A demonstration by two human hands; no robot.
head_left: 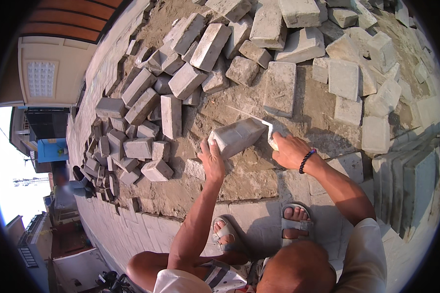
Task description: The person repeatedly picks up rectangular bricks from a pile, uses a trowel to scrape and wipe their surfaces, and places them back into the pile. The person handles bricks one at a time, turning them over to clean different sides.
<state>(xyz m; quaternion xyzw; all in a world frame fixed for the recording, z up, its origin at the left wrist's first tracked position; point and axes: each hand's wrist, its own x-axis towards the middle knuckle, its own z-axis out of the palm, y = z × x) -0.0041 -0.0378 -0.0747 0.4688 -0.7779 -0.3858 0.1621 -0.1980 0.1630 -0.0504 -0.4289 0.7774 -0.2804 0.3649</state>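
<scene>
A grey concrete paving block lies tilted on the sandy ground in front of me. My left hand grips its near left end, fingers against the end face. In my right hand, which wears a dark beaded bracelet at the wrist, is a trowel with a pale handle and a bent white neck. The trowel's thin blade shows edge-on behind the block's far side; how much of it touches the block, I cannot tell. Just beyond, another paving block lies flat on the sand.
Loose paving blocks are heaped to the left, with more blocks at the far right. Stacked grey slabs stand at my right. Laid paving lies under my sandalled feet. A blurred person is at the far left.
</scene>
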